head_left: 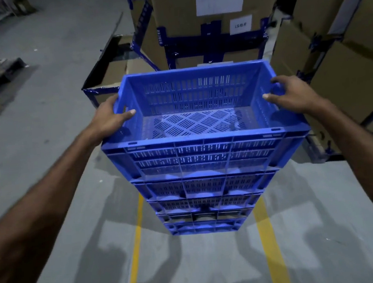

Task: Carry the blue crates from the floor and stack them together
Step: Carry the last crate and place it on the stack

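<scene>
Grey concrete floor (45,155) with two yellow painted lines (135,255) runs under me, and brown cardboard cartons (192,26) in dark blue steel racks (212,45) stand behind. I see my left hand (110,119) and right hand (295,94) curled over the short end rims of the top blue slotted plastic crate (200,108) — thumbs inside, fingers outside. It sits on a stack of matching blue ribbed crates (204,196) straddling the lines.

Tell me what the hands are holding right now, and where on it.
Both grip the top crate of the stack: left hand on its left end rim, right hand on its right end rim, thumbs inside.
</scene>
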{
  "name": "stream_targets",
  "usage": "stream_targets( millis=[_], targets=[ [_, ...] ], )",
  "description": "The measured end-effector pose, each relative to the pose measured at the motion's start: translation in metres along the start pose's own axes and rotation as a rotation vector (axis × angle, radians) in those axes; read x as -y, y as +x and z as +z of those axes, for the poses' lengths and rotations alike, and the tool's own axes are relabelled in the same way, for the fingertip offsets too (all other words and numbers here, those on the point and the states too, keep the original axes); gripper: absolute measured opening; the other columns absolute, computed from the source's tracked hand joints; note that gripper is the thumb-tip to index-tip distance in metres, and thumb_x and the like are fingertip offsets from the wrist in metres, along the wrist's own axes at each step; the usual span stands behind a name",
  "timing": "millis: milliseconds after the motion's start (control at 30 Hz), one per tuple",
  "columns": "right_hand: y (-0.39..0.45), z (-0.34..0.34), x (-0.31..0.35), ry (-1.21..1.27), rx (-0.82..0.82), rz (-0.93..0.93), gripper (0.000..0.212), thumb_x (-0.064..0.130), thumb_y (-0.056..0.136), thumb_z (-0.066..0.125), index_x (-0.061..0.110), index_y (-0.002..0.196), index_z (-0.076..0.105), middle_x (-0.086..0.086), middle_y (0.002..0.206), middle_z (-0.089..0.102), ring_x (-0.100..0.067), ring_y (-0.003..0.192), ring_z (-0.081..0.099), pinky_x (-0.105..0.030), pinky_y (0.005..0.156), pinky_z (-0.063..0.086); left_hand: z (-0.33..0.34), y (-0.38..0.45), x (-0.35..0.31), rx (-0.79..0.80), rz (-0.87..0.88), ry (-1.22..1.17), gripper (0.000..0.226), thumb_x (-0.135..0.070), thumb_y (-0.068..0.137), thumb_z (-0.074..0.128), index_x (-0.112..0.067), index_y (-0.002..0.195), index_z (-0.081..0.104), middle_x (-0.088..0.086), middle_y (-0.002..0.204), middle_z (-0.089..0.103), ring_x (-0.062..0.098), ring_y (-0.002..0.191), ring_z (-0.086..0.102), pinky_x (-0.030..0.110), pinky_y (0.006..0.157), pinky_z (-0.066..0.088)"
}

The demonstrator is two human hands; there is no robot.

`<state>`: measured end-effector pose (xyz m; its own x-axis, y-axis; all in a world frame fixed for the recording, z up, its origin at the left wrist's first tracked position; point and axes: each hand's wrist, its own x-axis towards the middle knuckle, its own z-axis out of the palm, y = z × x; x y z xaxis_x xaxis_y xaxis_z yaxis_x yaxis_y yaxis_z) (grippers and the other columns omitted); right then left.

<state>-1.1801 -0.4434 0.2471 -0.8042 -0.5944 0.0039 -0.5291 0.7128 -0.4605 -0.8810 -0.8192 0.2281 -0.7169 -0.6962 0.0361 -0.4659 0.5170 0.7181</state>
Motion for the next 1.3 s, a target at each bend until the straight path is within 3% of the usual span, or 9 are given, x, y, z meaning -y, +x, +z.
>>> stream_targets(
  millis=[67, 233, 400, 600, 767, 933, 1067, 1200, 1300],
  targets=[
    [0.014, 0.003, 0.003, 0.074, 0.057, 0.061, 0.066, 0.038, 0.095, 0.070, 0.008, 0.148, 0.044, -0.017, 0.145, 0.055, -0.038, 0.127, 0.056, -0.048, 0.103, 0.047, 0.004, 0.016, 0.000, 0.048, -0.052, -0.017, 0.054, -0.034, 0.088, 0.077, -0.026, 0.136, 0.054, -0.003, 0.124, 0.066, 0.022, 0.110, 0.066, 0.035, 0.089, 0.051],
    [0.036, 0.016, -0.006, 0.128, 0.071, 0.186, 0.073, 0.042, 0.091, 0.073, 0.017, 0.147, 0.033, -0.017, 0.141, 0.056, -0.043, 0.121, 0.059, -0.054, 0.098, 0.050, 0.010, 0.034, -0.001, 0.052, -0.141, 0.139, 0.066, -0.034, 0.089, 0.076, -0.019, 0.144, 0.043, 0.006, 0.134, 0.058, 0.030, 0.117, 0.060, 0.044, 0.098, 0.049],
    [0.037, 0.028, -0.015, 0.136, 0.012, 0.321, 0.066, 0.044, 0.091, 0.071, 0.015, 0.143, 0.042, -0.018, 0.141, 0.056, -0.041, 0.123, 0.057, -0.050, 0.100, 0.050, 0.010, 0.038, 0.009, 0.046, -0.229, 0.067, 0.036, -0.040, 0.085, 0.075, -0.023, 0.114, 0.061, 0.004, 0.112, 0.070, 0.021, 0.088, 0.069, 0.035, 0.070, 0.053],
    [0.041, 0.032, -0.019, 0.171, -0.008, 0.356, 0.057, 0.032, 0.089, 0.073, 0.012, 0.136, 0.046, -0.018, 0.133, 0.059, -0.040, 0.117, 0.059, -0.049, 0.097, 0.051, 0.018, 0.042, 0.014, -0.007, -0.303, 0.003, 0.025, -0.033, 0.085, 0.076, -0.021, 0.104, 0.066, 0.007, 0.104, 0.071, 0.021, 0.079, 0.068, 0.033, 0.069, 0.052],
    [0.042, 0.033, -0.020, 0.119, -0.003, 0.357, 0.051, 0.029, 0.091, 0.072, 0.011, 0.131, 0.045, -0.020, 0.130, 0.058, -0.042, 0.114, 0.059, -0.047, 0.090, 0.049, 0.018, 0.044, 0.014, 0.000, -0.307, 0.091, 0.022, -0.023, 0.089, 0.074, -0.019, 0.108, 0.065, 0.008, 0.104, 0.069, 0.028, 0.087, 0.068, 0.038, 0.077, 0.052],
    [0.050, 0.039, -0.029, 0.123, -0.029, 0.321, 0.047, 0.023, 0.091, 0.074, 0.006, 0.126, 0.047, -0.012, 0.110, 0.055, -0.031, 0.097, 0.055, -0.037, 0.079, 0.041, 0.024, 0.049, 0.020, -0.027, -0.287, 0.243, 0.026, -0.016, 0.086, 0.077, -0.017, 0.107, 0.062, 0.010, 0.096, 0.066, 0.029, 0.084, 0.063, 0.036, 0.075, 0.045],
    [0.045, 0.035, -0.024, 0.117, -0.037, 0.308, 0.046, 0.027, 0.090, 0.075, 0.007, 0.122, 0.047, -0.014, 0.111, 0.057, -0.034, 0.099, 0.058, -0.040, 0.079, 0.044, 0.021, 0.047, 0.019, -0.034, -0.277, 0.299, 0.030, -0.017, 0.086, 0.077, -0.015, 0.111, 0.061, 0.011, 0.097, 0.065, 0.030, 0.087, 0.059, 0.035, 0.076, 0.041],
    [0.042, 0.034, -0.021, 0.095, -0.008, 0.302, 0.048, 0.025, 0.092, 0.073, 0.004, 0.126, 0.045, -0.017, 0.114, 0.056, -0.029, 0.092, 0.050, -0.036, 0.077, 0.038, 0.017, 0.045, 0.022, -0.038, -0.257, 0.324, 0.042, -0.029, 0.081, 0.079, -0.016, 0.115, 0.058, 0.012, 0.105, 0.067, 0.034, 0.093, 0.063, 0.040, 0.080, 0.049],
    [0.042, 0.035, -0.023, 0.046, -0.011, 0.309, 0.052, 0.031, 0.090, 0.075, 0.007, 0.124, 0.044, -0.024, 0.123, 0.058, -0.035, 0.095, 0.054, -0.041, 0.079, 0.044, 0.017, 0.046, 0.025, -0.036, -0.239, 0.371, 0.047, -0.036, 0.079, 0.078, -0.019, 0.116, 0.055, 0.013, 0.111, 0.066, 0.037, 0.097, 0.063, 0.046, 0.084, 0.054]
  ],
)
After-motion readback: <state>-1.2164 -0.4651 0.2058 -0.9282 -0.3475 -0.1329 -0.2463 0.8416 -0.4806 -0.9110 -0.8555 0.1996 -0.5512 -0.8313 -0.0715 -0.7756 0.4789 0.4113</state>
